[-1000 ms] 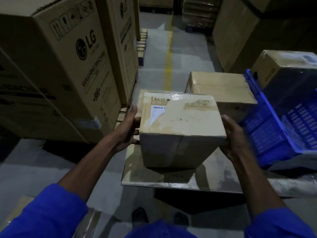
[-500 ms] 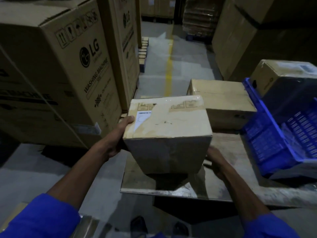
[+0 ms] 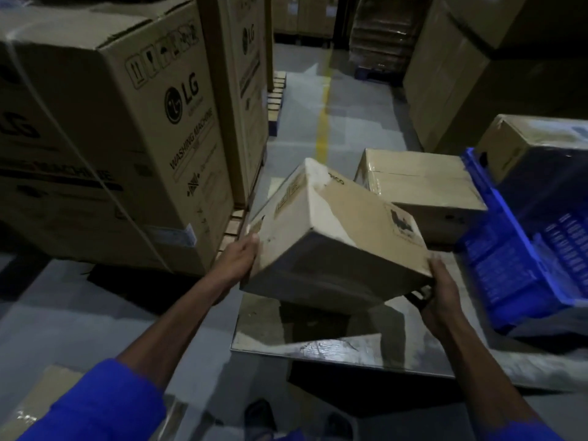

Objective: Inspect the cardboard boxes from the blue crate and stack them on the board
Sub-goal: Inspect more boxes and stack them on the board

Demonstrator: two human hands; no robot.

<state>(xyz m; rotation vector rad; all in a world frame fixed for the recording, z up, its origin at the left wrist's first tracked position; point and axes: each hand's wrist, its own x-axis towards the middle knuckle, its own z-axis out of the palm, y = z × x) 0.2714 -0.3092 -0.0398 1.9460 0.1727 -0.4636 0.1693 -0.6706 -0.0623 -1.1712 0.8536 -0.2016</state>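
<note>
In the head view, at the frame's centre, the person holds a taped cardboard box (image 3: pixel 337 237) tilted above the shiny board (image 3: pixel 334 342), the left hand (image 3: pixel 237 264) gripping its lower-left corner and the right hand (image 3: pixel 440 292) cupping its lower-right edge, probably to inspect its sides. Its long axis runs from upper left to lower right, and a stacked box (image 3: pixel 420 189) rests behind it, beside the blue crate (image 3: pixel 515 259) at right.

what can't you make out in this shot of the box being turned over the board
Head view only:
- Underside of the held box: faces away from the camera.
- Right hand fingers: tucked under the box corner.
- Left hand fingers: behind the box's side.
- Blue crate interior: blurred, cut by the right edge.
- Labels on the held box: too dark and smeared to read.
- Board middle: covered by the box and its shadow.
</note>
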